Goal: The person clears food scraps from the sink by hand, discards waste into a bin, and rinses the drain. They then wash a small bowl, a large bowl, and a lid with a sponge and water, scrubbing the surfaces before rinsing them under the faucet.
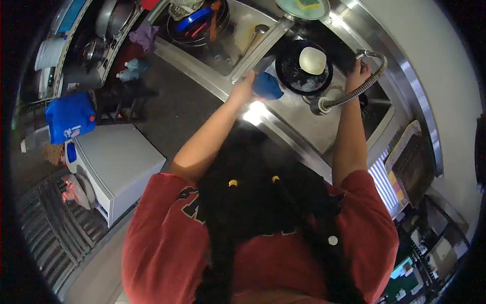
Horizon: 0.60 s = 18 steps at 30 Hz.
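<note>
My left hand is closed around the edge of a blue cup-shaped item, over the front of the sink by the divider. Its exact kind is hard to make out. At the back right of the sink, my right hand grips the base of the faucet, its fingers partly hidden. From there a flexible metal hose curves down to a round spout head. Between my hands, a dark pan sits in the basin with suds and a pale bowl in it.
The left basin holds a pan with a blue-rimmed item and utensils, plus a ladle. On the back ledge is a plate with a sponge. A rack of pots and a white cabinet stand left.
</note>
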Tool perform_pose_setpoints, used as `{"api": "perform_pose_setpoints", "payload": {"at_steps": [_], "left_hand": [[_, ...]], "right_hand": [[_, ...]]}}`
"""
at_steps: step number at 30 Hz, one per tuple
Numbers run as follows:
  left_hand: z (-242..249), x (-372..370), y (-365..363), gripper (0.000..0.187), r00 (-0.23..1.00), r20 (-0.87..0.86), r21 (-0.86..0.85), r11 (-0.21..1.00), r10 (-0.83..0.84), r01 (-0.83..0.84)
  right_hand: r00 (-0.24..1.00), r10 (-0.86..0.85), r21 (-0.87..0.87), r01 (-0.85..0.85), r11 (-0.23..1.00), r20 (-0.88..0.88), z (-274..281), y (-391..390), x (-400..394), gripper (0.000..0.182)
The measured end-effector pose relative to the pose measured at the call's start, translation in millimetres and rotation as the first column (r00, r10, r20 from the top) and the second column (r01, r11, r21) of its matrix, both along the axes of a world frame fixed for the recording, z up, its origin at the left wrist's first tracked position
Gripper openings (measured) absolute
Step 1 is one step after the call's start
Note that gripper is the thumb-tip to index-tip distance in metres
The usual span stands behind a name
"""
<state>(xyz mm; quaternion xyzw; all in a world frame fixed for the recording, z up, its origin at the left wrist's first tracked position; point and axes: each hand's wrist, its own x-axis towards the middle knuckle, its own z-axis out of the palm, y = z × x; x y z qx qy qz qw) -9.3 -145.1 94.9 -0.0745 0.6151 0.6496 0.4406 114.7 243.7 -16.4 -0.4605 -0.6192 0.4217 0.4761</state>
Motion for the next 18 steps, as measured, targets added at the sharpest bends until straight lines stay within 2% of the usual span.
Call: {"api": "perform_pose_setpoints", "payload": {"at_steps": [1,3,4,5,6,7,9,11,12,13,15,16,18], "left_hand": [[-4,-4,-3,0.041,0.999,0.036,0.024,0.999,-0.027,0.026],[-1,-15,-8,0.04,0.996,0.065,0.068,0.996,-0.061,0.057],[7,-16,-9,0.039,0.989,0.049,0.076,0.988,-0.138,0.134],[14,-19,-12,0.039,0.976,0.033,0.08,0.974,-0.213,0.21],[20,-24,-14,0.04,0.953,-0.035,0.093,0.949,-0.3,0.302],[11,-27,-15,0.036,0.947,-0.028,0.167,0.932,-0.321,0.321],[18,-36,-19,0.036,0.85,-0.171,0.161,0.837,-0.499,0.523],[18,-43,-20,0.037,0.735,-0.267,0.172,0.72,-0.623,0.672],[43,-50,-27,0.039,0.68,-0.217,0.184,0.654,-0.701,0.733],[44,-56,-33,0.039,0.669,-0.224,0.187,0.642,-0.709,0.743],[50,-72,-41,0.039,0.623,-0.214,0.201,0.591,-0.752,0.781],[55,-87,-48,0.043,0.61,-0.161,0.174,0.587,-0.776,0.791],[60,-121,-65,0.04,0.749,-0.176,0.145,0.735,-0.639,0.662]], "right_hand": [[1.0,-0.001,0.114,0.001,0.994,0.001,9,-13,14,0.044],[0.974,0.208,0.09,-0.216,0.972,0.091,7,-47,69,0.023],[0.872,0.102,0.115,-0.177,0.978,0.478,-13,-69,104,0.014],[0.89,0.212,-0.127,-0.175,0.976,0.405,-14,-100,132,0.035],[0.768,0.15,-0.224,-0.009,0.975,0.622,43,-154,130,0.03],[0.778,0.197,-0.238,-0.063,0.969,0.596,39,-185,143,0.027],[0.79,0.287,-0.194,-0.215,0.957,0.542,45,-239,145,0.027],[0.821,0.361,-0.137,-0.336,0.932,0.442,104,-303,95,0.03],[0.847,0.388,-0.136,-0.364,0.921,0.363,137,-332,65,0.032],[0.853,0.373,-0.128,-0.351,0.928,0.364,140,-349,41,0.032],[0.873,0.475,-0.32,-0.484,0.815,-0.111,143,-363,-7,0.027],[0.881,0.459,-0.322,-0.469,0.823,-0.11,146,-366,-23,0.027],[0.844,0.53,-0.259,-0.495,0.829,0.084,157,-370,-52,0.026]]}}
